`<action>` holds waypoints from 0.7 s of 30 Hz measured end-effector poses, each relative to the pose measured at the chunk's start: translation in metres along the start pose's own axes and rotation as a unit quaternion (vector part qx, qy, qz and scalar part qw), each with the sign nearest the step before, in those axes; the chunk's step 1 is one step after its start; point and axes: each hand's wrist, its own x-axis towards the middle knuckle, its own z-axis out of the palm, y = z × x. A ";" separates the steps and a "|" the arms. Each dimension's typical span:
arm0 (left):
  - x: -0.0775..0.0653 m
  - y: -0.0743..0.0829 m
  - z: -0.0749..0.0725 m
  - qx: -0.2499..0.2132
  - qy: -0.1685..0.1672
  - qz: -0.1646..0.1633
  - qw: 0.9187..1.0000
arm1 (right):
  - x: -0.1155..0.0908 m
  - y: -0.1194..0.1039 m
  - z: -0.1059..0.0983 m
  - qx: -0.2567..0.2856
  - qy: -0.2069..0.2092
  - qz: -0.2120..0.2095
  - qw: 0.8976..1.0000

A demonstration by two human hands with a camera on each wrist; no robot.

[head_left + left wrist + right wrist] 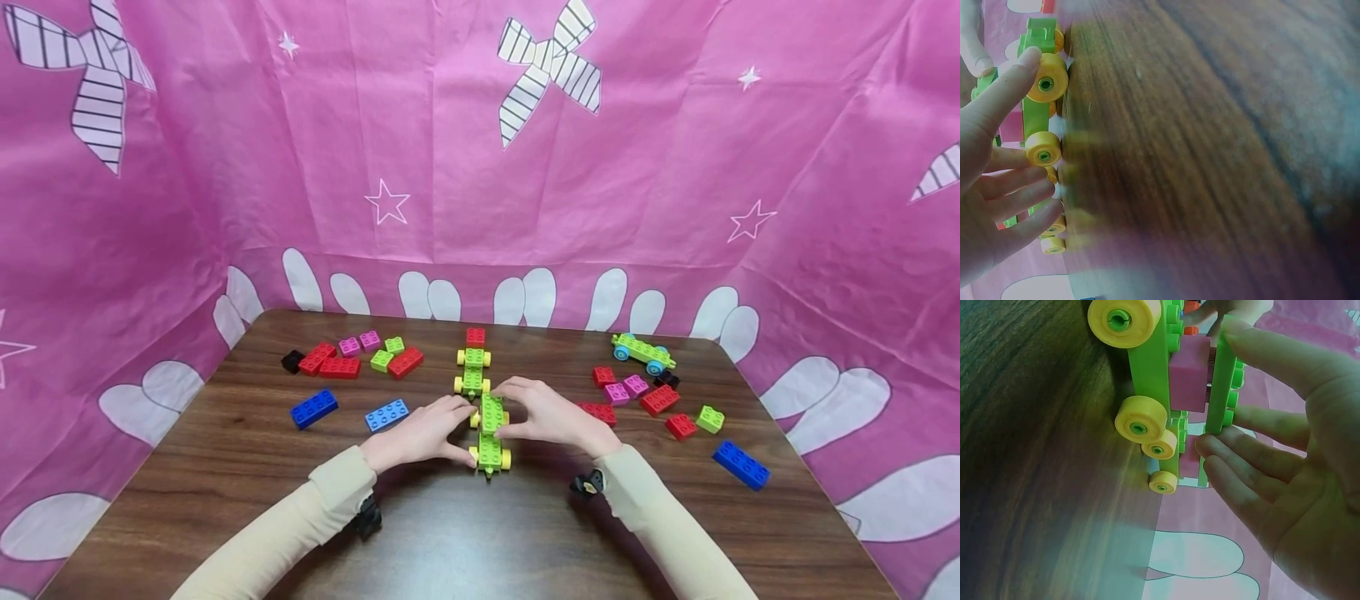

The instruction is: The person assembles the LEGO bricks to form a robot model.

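A green toy car base [490, 457] with yellow wheels stands in front of me, with a pink brick [1189, 374] on it. Over the pink brick sits a green studded plate [1222, 381]. My right hand [551, 414] pinches this plate by its ends, thumb at the near end and fingers at the far end. From the other side my left hand [420, 433] holds the car, its thumb on the near yellow wheel [1047, 78] and index finger at the front wheel [1043, 149]. Just beyond stands another green car [473, 367], with yellow wheels too.
A red brick [476, 337] lies at the table's far edge. To the left are red, pink, green and blue bricks [314, 409]. On the right lie more bricks, including a blue one [741, 464], and a green car with blue wheels [642, 353].
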 end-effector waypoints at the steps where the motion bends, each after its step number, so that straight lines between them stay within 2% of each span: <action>1: 0.000 0.000 0.000 0.000 0.000 0.000 1.000 | 0.000 0.000 0.000 0.000 -0.001 0.000 1.000; 15: 0.000 0.000 0.000 -0.003 -0.002 -0.003 1.000 | 0.000 -0.003 0.003 0.030 -0.010 0.033 0.999; 21: -0.001 0.002 0.000 -0.003 0.002 -0.001 1.000 | 0.000 -0.004 0.004 0.034 0.000 0.032 0.999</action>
